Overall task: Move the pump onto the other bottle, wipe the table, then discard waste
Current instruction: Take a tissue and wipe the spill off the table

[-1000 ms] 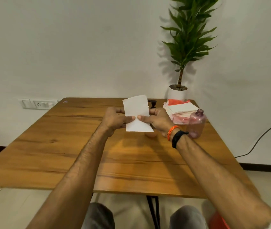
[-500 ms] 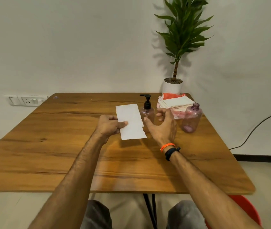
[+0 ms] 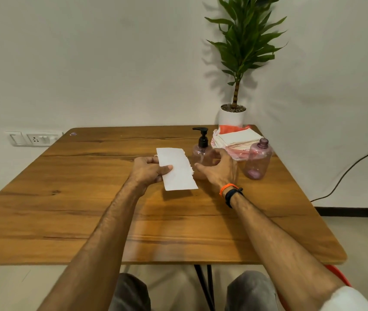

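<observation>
My left hand [image 3: 148,172] pinches a white paper tissue [image 3: 177,169] above the wooden table [image 3: 66,209]. My right hand [image 3: 219,170] hovers just right of the tissue with fingers spread, holding nothing, in front of a pink bottle [image 3: 202,153] that carries the black pump [image 3: 202,136]. A second pink bottle [image 3: 258,160] without a pump stands further right.
A stack of tissues in a pink and orange packet [image 3: 236,140] lies at the table's back right. A potted plant [image 3: 238,63] stands behind that corner. A red bin [image 3: 338,274] shows under the table's right edge. A black cable [image 3: 346,171] runs along the right wall.
My right hand let go of the tissue and moved right toward the pump bottle. The left hand keeps the tissue alone. The view tilted down slightly.
</observation>
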The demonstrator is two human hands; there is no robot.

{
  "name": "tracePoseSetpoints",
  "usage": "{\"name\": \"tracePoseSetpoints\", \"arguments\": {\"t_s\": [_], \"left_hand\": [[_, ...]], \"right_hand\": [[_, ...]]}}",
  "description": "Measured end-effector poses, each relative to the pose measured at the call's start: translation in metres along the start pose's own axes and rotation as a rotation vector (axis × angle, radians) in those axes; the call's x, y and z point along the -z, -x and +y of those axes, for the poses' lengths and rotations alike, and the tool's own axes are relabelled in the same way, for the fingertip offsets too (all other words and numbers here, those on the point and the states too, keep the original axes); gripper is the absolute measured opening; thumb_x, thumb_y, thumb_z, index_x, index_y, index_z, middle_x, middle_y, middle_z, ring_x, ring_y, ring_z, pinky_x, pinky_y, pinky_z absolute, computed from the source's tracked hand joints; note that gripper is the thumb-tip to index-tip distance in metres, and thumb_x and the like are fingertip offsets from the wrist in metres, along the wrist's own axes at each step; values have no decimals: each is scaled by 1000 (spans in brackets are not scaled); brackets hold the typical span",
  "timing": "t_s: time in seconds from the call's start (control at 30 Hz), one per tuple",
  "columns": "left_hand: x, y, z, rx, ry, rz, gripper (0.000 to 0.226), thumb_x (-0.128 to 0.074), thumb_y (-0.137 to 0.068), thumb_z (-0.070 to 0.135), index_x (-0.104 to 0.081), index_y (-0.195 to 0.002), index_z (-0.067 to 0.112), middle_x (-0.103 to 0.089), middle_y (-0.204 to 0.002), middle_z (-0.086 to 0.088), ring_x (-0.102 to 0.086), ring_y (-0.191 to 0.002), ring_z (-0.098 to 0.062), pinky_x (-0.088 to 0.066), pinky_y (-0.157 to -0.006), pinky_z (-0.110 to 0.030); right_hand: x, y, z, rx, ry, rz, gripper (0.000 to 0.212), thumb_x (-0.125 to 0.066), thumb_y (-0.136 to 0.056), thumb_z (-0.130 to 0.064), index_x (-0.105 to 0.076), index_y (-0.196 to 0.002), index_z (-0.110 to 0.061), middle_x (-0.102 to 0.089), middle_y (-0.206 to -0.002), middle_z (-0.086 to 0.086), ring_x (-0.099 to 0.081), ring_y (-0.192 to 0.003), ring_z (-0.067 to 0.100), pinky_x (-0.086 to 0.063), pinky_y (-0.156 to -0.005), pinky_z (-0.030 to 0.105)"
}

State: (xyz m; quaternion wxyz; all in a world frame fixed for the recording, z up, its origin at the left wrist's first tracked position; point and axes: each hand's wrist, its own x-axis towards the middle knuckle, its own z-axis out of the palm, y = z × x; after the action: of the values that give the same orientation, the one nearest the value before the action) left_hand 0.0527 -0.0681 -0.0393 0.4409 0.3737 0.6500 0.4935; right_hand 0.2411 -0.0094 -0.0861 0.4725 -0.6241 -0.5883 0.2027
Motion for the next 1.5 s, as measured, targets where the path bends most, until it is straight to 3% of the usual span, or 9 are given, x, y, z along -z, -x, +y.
{"name": "tracePoseSetpoints", "arguments": {"t_s": [0.33, 0.47, 0.6, 0.93, 1.07, 1.17, 1.3, 1.4, 1.5], "left_hand": [[-17, 2, 6, -2, 20, -67, 34, -77, -78, 7, -61, -108, 8, -64, -124, -10, -67, -106, -25, -59, -66, -25], [-22, 3, 7, 2, 20, -69, 37, -78, -78, 7, -61, -110, 7, -64, -125, -10, -66, -108, -25, -59, -62, -22], [-21, 4, 6, 0, 28, -64, 34, -78, -77, 7, -61, -106, 9, -65, -123, -10, -67, -94, -19, -58, -54, -19], [10, 5, -1, 13, -23, -70, 41, -78, -78, 5, -61, -116, 4, -67, -119, -11, -69, -102, -24, -59, -61, -25], [38, -5, -14, -43, -57, 43, 33, -77, -81, 7, -65, -112, 5, -69, -113, -13, -69, -101, -23, -61, -76, -31], [69, -9, -32, -111, -301, 156, 30, -74, -85, 16, -66, -114, 12, -68, -113, -6, -65, -105, -19, -55, -82, -28], [93, -7, -58, -165, -475, 156, 36, -71, -87, 18, -64, -121, 12, -67, -121, -7, -61, -113, -22, -52, -95, -32], [97, -7, -70, -249, -628, 147, 37, -71, -86, 17, -65, -121, 7, -65, -126, -12, -58, -120, -26, -43, -107, -34], [98, -9, -80, -353, -705, 164, 33, -70, -87, 17, -68, -118, 5, -61, -130, -12, -54, -123, -27, -38, -108, -33]], "right_hand": [[33, -10, 9, -21, 17, 74, 70, -86, -62, -44, -60, -121, -16, -67, -116, 2, -62, -103, 19, -49, -81, 27], [29, 9, -6, 128, -127, 223, 27, -78, -75, -34, -60, -94, -23, -66, -86, -9, -63, -77, 9, -56, -69, 26], [19, 15, -22, -102, -237, -117, 29, -73, -81, -44, -69, -97, -19, -67, -86, -12, -63, -80, 4, -46, -62, 14], [-3, 16, -43, -488, -587, -611, 22, -78, -79, -12, -69, -97, -5, -72, -104, 11, -68, -94, 23, -56, -81, 37], [-18, 7, -51, -361, -523, -412, 9, -75, -81, -7, -68, -85, -10, -72, -96, 7, -68, -80, 19, -56, -66, 28], [-28, -4, -57, -132, -181, -241, 6, -72, -84, -16, -71, -79, -21, -69, -82, -7, -64, -79, 15, -53, -66, 25], [-35, -6, -62, 349, 278, -29, 14, -60, -88, -21, -74, -90, -18, -71, -77, 5, -63, -74, 24, -53, -63, 37], [-44, -5, -57, 637, 609, -138, 18, -55, -88, -12, -70, -90, -20, -66, -69, 7, -63, -68, 29, -54, -59, 39], [-55, 4, -48, 636, 711, -343, 25, -51, -89, -12, -70, -101, -21, -69, -79, 9, -65, -76, 32, -56, -68, 39]]}}
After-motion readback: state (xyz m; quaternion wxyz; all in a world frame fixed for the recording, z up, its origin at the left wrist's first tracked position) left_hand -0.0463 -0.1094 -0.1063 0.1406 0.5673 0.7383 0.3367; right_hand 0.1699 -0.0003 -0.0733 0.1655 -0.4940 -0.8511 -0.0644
